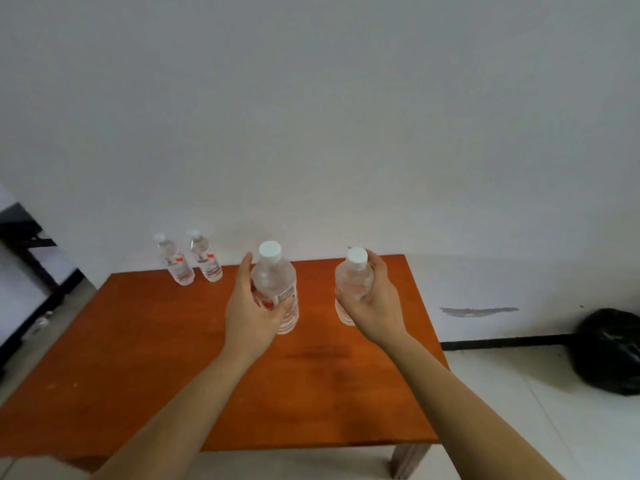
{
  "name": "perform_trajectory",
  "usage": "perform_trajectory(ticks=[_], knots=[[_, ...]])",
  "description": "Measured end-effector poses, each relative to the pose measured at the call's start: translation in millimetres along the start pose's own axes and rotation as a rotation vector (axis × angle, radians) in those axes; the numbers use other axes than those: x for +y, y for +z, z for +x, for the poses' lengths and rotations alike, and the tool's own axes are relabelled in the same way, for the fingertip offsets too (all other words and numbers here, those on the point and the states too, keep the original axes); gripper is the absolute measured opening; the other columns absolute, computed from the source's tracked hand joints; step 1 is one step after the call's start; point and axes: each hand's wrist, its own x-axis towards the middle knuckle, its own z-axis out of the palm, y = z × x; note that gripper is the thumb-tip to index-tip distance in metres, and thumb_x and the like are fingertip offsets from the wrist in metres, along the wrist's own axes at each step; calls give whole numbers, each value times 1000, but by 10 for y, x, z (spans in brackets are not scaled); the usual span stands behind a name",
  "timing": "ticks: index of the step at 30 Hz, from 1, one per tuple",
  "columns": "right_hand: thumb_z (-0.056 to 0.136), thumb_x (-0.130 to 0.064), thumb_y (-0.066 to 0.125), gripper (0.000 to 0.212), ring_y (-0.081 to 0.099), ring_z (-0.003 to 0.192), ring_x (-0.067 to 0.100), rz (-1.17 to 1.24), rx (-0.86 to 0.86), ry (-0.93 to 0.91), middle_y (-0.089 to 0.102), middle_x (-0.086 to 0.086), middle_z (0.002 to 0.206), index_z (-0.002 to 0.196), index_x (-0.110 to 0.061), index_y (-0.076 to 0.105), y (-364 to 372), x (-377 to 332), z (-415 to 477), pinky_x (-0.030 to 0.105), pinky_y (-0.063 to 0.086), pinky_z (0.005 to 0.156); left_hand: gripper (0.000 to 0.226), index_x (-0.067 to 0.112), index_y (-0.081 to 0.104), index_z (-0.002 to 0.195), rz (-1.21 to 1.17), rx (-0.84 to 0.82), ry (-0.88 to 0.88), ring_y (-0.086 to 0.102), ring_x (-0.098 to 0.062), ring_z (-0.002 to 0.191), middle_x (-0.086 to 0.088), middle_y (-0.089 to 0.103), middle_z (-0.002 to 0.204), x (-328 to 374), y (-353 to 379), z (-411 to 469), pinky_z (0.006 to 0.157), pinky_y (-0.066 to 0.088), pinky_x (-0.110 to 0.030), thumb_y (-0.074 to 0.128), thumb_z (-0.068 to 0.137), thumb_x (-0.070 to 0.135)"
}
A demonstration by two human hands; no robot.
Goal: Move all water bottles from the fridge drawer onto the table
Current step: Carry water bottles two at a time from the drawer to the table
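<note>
Over the orange wooden table (pixel 145 358) I hold two clear water bottles with white caps. My left hand (pixel 251 311) grips one bottle (pixel 275 282) around its body. My right hand (pixel 375 297) grips the other bottle (pixel 351 277) near its shoulder. Both stand upright, and I cannot tell whether their bases touch the tabletop. Two more bottles stand side by side at the table's far left edge against the wall, the left bottle (pixel 175 261) and the right bottle (pixel 206 258). No fridge drawer shows in this view.
A white wall rises right behind the table. A black bag (pixel 609 351) lies on the pale tiled floor at the right. A dark-framed piece of furniture (pixel 31 258) stands at the left edge.
</note>
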Motion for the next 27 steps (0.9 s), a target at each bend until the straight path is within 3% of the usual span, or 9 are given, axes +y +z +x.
perform_trajectory(ticks=[2,5,12,16,18,20,23,27], knots=[[81,-44,76,87,60,120,20,-6,-44,-10,56,-4,139,150,-31,24,181,34,423,39,56,92,102,32,30,150,29,10,-10,52,-13,130,10,51,143,-96,16,354,103,50,-46,90,68,27],[80,-40,77,87,57,124,19,5,-93,-3,56,-3,140,151,-27,28,504,70,951,40,53,97,87,21,44,142,60,50,-21,56,-13,121,8,58,131,-321,16,777,100,52,-43,90,68,24],[79,-32,80,76,57,112,10,2,-207,22,58,-12,125,144,-28,39,1417,208,1689,24,46,88,81,17,46,136,138,89,-95,52,-14,113,2,52,127,-1111,-122,1659,96,50,-34,90,68,25],[75,-35,83,78,49,113,3,-95,-266,46,56,-10,132,143,-30,45,2005,359,1970,14,36,90,77,17,49,135,133,51,-123,51,-11,112,11,50,121,-1673,-192,2243,91,44,-26,88,70,23],[73,-37,84,78,49,112,1,-168,-278,80,56,-9,133,141,-31,47,2326,428,2100,8,32,88,78,21,49,136,128,8,-155,53,-11,113,13,53,123,-2009,-226,2572,92,46,-28,89,69,28],[72,-42,83,75,56,112,5,-217,-285,135,59,-13,129,139,-35,48,2643,502,2231,14,40,87,79,26,49,135,146,-33,-181,54,-12,116,13,57,127,-2358,-229,2878,94,48,-35,89,67,33],[76,-35,84,71,60,111,9,-220,-256,226,64,-12,127,138,-33,50,3063,586,2405,21,44,87,78,24,50,134,146,-87,-203,53,-11,115,15,56,123,-2758,-151,3229,93,44,-32,89,67,28],[81,-30,80,72,61,115,16,-195,-218,315,62,-6,129,142,-28,43,3599,732,2628,30,51,92,79,21,46,138,155,-188,-221,54,-18,121,5,59,132,-3248,-3,3530,99,45,-34,87,70,24]])
